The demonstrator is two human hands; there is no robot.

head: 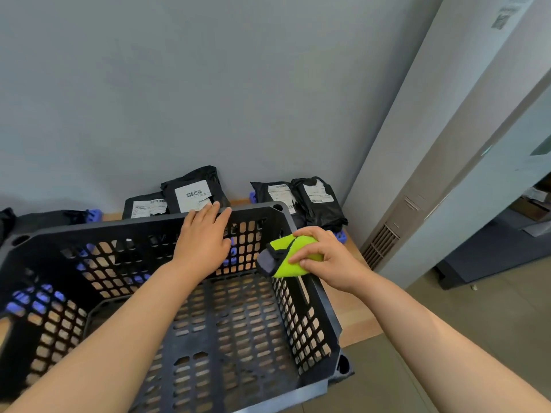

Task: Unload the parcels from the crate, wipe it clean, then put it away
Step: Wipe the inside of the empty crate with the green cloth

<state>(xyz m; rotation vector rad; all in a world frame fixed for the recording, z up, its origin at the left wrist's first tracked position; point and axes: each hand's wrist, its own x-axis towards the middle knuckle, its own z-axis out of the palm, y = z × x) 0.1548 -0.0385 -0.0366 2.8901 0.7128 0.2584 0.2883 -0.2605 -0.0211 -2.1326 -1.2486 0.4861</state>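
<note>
Two bare forearms reached in from the lower edge, over the near side of the dark plastic crate [323, 305]. The crate stood on the pale wooden tabletop [353, 315] with its near right corner at the table's edge, and nothing lay inside it.

The left hand [205, 236] lay flat on the crate's far rim, fingers straight and spread, apparently steadying it. The right hand [331, 257] gripped a folded lime-green cloth [290, 257] with a grey edge, fingers and thumb curled round it, just above the right wall near the far corner.

The crate looked like stiff moulded plastic with latticed walls and floor. Empty, it was probably light but bulky. The solid rim on two opposite sides seemed the safest hold for carrying, since the thin lattice bars would dig into fingers. The soft cloth would likely snag on the many openings, so flat strokes along the bars should suit better than scrubbing across them.

Behind the crate, black bagged parcels with white labels rested against the grey wall [208, 84]: two at the left [193, 195] [146, 207] and two at the right [275, 193] [320, 201]. Small blue pieces [341, 235] lay beside them, too unclear to name. A vented white column [384, 242] stood to the right.
</note>
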